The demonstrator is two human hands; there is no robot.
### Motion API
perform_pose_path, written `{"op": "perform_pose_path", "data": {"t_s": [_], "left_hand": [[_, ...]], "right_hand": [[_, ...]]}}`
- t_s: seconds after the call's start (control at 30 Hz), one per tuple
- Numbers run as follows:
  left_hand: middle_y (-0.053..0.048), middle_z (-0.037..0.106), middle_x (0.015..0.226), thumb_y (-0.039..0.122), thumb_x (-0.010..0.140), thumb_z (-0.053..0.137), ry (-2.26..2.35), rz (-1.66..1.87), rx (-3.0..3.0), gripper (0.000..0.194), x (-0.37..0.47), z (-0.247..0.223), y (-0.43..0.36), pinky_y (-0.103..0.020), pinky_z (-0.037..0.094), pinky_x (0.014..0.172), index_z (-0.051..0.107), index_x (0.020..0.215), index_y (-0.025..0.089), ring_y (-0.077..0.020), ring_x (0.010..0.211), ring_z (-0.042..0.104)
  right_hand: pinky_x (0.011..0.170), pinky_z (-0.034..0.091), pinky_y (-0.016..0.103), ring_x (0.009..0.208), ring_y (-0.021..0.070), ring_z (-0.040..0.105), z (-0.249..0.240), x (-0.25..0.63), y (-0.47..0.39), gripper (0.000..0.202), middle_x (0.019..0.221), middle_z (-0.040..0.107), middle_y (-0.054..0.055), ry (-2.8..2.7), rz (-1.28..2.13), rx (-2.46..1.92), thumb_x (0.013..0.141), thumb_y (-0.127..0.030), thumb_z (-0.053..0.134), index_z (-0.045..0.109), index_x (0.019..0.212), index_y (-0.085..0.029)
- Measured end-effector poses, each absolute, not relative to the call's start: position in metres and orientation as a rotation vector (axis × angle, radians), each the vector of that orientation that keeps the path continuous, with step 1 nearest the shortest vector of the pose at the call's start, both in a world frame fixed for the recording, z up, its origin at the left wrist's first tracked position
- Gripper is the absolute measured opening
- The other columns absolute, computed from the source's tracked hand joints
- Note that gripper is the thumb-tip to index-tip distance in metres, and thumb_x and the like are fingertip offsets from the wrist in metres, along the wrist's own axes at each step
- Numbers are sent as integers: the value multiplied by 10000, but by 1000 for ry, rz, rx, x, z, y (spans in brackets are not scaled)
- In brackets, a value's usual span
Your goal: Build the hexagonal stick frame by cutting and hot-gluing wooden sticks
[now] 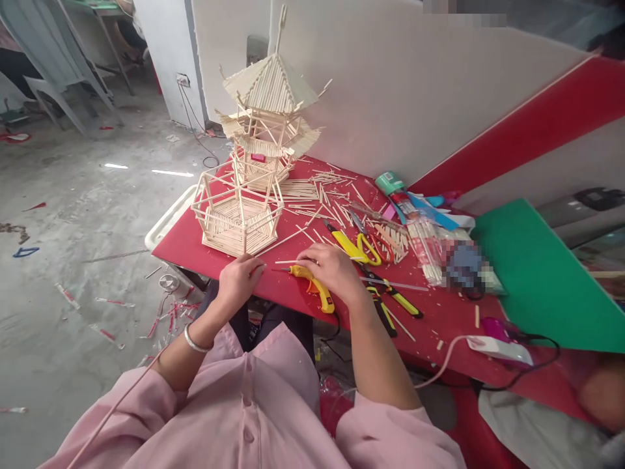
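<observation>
My left hand (239, 283) is closed in a pinch at the table's front edge, just below a hexagonal stick frame (244, 227); what is between its fingers is hidden. In my right hand (332, 268) the fingers are closed on a thin wooden stick (286, 262), whose tip points toward the left hand. Right below that hand lies a yellow glue gun (319, 291), its nozzle facing left. Behind the hexagonal frame stands a tiered stick pagoda (276, 85) with slatted roofs.
Loose sticks (305, 190), yellow-handled scissors (366, 251), pliers (403, 301) and bagged sticks (424, 251) lie on the red table (180, 234). A white power strip (500, 350) with cords sits at right, near a green board (541, 273). Another person's arm is at the right edge.
</observation>
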State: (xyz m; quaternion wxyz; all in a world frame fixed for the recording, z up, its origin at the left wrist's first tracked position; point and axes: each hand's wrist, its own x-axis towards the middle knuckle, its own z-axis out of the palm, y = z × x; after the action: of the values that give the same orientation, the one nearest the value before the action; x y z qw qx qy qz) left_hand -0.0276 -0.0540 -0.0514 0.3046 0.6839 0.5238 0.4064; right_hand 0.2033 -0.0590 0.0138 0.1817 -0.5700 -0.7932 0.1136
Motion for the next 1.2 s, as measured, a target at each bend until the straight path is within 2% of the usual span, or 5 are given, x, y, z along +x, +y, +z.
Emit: {"op": "perform_pose_path", "data": {"t_s": [0.2,0.3,0.83,1.0,1.2], "left_hand": [[-2,657,598,362,832,658,1234,894,1393,176,-20,-47,-48,-228,465,455,704,845,193,-151,497,628],[-24,694,637,424,801,701,1081,731,1167,264,-24,-39,-48,-201,424,366,666,824,164,-141,456,627],[-109,744,723,470,652,849,832,344,1007,377,-32,-21,-44,-165,453,364,716,732,127,-143,511,667],[-93,740,706,474,617,871,851,410,944,408,-30,-22,-46,-161,443,354,671,700,128,-130,487,652],[-77,722,668,433,621,877,846,558,862,378,-22,-24,-51,-153,455,384,673,692,123,-105,480,630]], "right_hand": [[734,333,315,808,160,605,19,187,-58,110,838,709,15,-2428,70,-1528,914,-261,666,768,890,-229],[727,302,333,804,170,573,23,182,-58,132,823,698,21,-2504,-46,-1463,929,-254,643,764,884,-222],[950,348,398,883,189,537,23,192,-52,136,864,720,5,-2617,-90,-1234,921,-296,649,774,869,-283],[1094,297,469,1119,223,544,20,174,-73,195,1146,706,35,-2329,-282,-1357,964,-252,571,756,1011,-290],[952,460,368,972,197,648,-1,154,-116,229,1022,734,74,-1858,-131,-1532,980,-292,540,730,1099,-244]]}}
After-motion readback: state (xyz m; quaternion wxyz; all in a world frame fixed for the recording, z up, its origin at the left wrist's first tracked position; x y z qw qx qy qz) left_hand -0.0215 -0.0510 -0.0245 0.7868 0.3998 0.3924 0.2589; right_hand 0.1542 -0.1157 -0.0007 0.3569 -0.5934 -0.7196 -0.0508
